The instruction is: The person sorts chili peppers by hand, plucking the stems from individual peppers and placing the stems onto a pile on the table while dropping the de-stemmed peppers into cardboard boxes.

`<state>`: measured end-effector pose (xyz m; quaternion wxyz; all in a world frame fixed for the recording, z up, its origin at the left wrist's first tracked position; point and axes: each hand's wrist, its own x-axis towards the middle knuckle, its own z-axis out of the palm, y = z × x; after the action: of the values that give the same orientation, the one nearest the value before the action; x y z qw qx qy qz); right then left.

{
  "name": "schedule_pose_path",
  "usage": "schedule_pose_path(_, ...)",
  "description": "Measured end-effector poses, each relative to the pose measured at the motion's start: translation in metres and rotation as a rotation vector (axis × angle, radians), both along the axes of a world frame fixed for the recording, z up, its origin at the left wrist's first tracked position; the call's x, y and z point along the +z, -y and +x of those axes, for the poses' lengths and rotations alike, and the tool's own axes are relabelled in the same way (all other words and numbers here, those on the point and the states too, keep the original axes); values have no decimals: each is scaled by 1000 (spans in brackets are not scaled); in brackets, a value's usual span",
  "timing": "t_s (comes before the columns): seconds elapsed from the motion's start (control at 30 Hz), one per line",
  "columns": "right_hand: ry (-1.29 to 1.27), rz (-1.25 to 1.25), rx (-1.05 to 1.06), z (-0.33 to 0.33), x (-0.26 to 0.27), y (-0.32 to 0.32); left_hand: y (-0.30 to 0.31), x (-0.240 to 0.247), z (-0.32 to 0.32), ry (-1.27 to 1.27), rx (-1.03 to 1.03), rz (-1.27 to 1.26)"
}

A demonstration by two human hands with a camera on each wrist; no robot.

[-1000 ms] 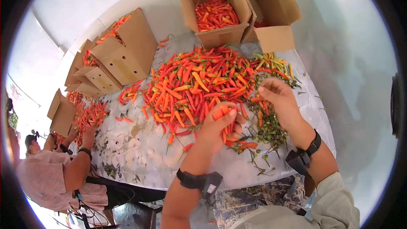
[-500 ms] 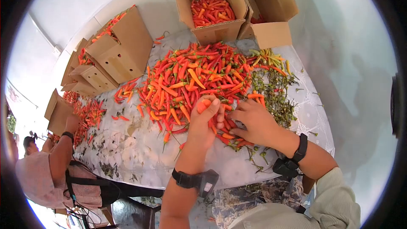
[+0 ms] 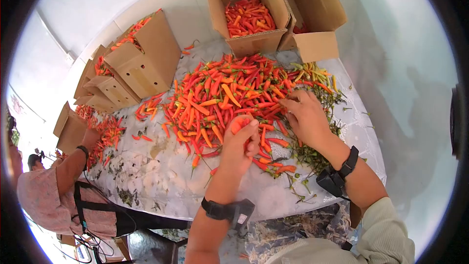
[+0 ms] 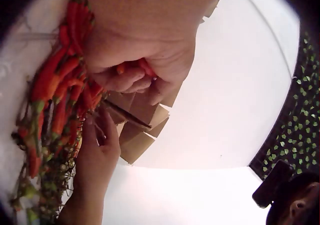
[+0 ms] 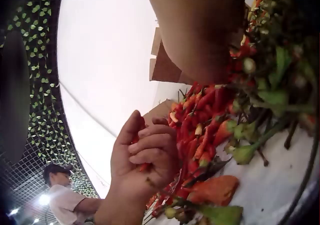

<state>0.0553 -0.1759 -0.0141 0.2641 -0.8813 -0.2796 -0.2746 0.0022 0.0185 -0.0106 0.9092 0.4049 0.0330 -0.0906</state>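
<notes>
My left hand point(image 3: 239, 142) is in front of the chili pile with its fingers curled round several red chilies point(image 3: 239, 125). In the right wrist view, red shows between its thumb and fingers. My right hand point(image 3: 309, 120) reaches to the right edge of the big heap of red and orange chilies point(image 3: 222, 93), fingertips right at the peppers. Seen from the left wrist, its thumb and fingers point(image 4: 103, 120) stand apart. Below it lies a patch of green stems point(image 3: 317, 154). A few loose chilies point(image 3: 283, 169) rest on the table between the hands.
Two cardboard boxes stand at the back; the left box point(image 3: 256, 44) holds chilies, the right box point(image 3: 317, 46) a few. More boxes point(image 3: 146, 71) line the left side. Yellow-green chilies point(image 3: 312, 72) lie at the back right. Another person point(image 3: 51, 195) works at the left end.
My right hand moved in from the stems to the left hand, then back out to the heap's right edge. My left hand's fingers have closed further round its chilies.
</notes>
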Motion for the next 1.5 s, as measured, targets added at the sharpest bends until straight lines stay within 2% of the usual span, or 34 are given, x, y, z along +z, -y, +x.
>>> schedule_pose_path(0.13,43,-88,-19,7,2,5,6,-2,1,13,-66,-22)
schedule_pose_path(0.23,-92,-91,15,3,3,0,1,-3,0,17,-85,-16)
schedule_pose_path(0.33,-58,-121,21,5,-6,2,8,-3,1,7,-101,-53)
schedule_pose_path(0.43,-37,51,33,4,-5,4,9,1,0,3,-83,-72)
schedule_pose_path(0.47,-97,106,-1,4,-6,6,9,1,0,7,-80,-69)
schedule_pose_path(0.57,-364,473,117,-8,6,6,7,-1,1,18,-95,-73)
schedule_pose_path(0.67,-587,606,321,-18,17,5,7,2,2,5,-109,-42)
schedule_pose_path(0.8,-571,442,415,-23,20,2,10,4,-3,-35,-93,129)
schedule_pose_path(1.03,-796,616,413,-25,23,4,7,2,-3,-3,-280,142)
schedule_pose_path(1.07,-738,624,422,-25,21,4,9,3,-4,3,-283,174)
schedule_pose_path(1.17,-823,708,459,-25,23,4,13,2,-6,63,-154,325)
schedule_pose_path(1.27,-853,679,412,-25,25,4,14,3,-6,97,-123,347)
schedule_pose_path(1.37,-716,563,415,-22,13,3,16,3,-8,88,-130,386)
schedule_pose_path(1.4,-716,446,373,-28,29,3,19,5,-11,56,-85,442)
schedule_pose_path(1.5,-678,527,432,-27,19,2,12,-2,-5,137,-206,329)
